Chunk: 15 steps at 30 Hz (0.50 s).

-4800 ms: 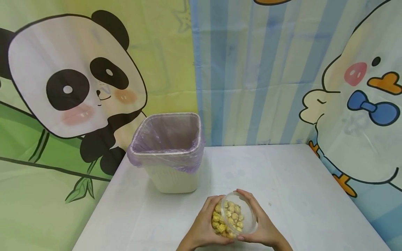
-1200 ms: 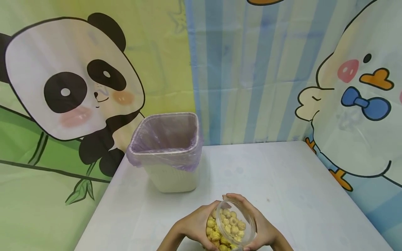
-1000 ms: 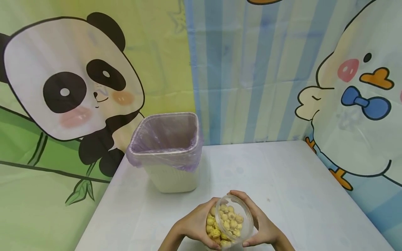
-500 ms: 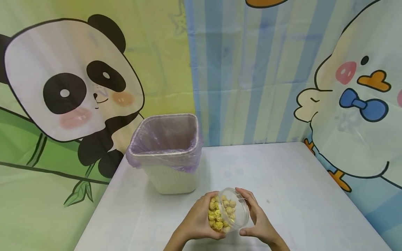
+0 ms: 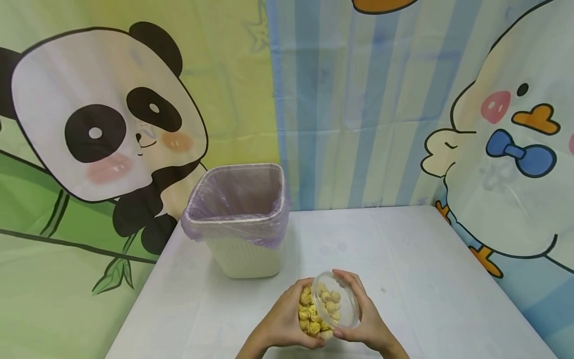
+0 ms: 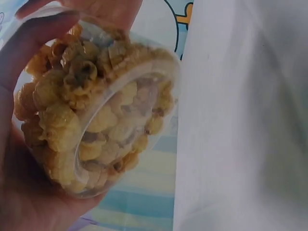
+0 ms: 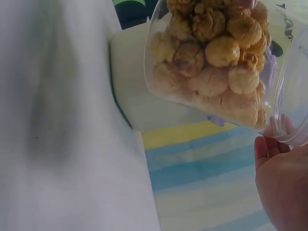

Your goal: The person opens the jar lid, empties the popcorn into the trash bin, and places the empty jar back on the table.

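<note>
A clear plastic jar (image 5: 309, 316) full of yellow popcorn is tilted on its side above the table, its round clear lid (image 5: 349, 304) facing right. My left hand (image 5: 283, 321) grips the jar's body, fingers over the top and thumb beneath. Around the lid's rim curl the fingers and thumb of my right hand (image 5: 371, 324). Seen from the left wrist, the jar's base (image 6: 120, 130) faces the camera, with popcorn showing through it. In the right wrist view, right fingertips touch the lid's edge (image 7: 293, 96), while the popcorn fills the jar behind it.
A pale waste bin (image 5: 244, 259) lined with a purple bag (image 5: 269, 232) stands at the back left of the white table (image 5: 358, 239). Behind are curtains printed with a panda (image 5: 112, 114) and a white duck (image 5: 506, 199).
Half a second ago the right thumb stood slightly off the lid; now it is back against the rim. Over the last second the jar has shifted slightly; the left hand keeps its grip.
</note>
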Tool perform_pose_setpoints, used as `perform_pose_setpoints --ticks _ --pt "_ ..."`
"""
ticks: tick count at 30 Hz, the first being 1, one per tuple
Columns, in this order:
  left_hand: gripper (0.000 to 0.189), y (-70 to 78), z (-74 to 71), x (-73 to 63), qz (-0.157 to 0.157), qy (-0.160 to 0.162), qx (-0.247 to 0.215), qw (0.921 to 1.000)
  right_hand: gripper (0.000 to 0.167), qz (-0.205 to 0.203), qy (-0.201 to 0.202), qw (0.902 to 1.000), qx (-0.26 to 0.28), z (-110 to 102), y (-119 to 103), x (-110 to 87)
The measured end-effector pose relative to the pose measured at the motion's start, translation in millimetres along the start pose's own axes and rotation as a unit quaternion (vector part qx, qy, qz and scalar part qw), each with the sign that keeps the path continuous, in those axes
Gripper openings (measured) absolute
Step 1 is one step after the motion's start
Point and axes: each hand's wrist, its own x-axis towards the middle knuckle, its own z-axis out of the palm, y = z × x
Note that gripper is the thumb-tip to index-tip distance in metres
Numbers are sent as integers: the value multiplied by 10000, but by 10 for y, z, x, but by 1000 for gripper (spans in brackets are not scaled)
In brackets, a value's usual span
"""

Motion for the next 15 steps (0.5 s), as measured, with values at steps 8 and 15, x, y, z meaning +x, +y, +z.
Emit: perform_pose_setpoints --ticks 8,15 --pt "93 2 -135 -9 200 -1026 -1450 9839 96 -559 -465 9968 331 -22 -56 0" --pt "86 -15 -215 -2 337 -1932 -2397 9508 90 -808 -1060 9855 1054 -20 -105 14"
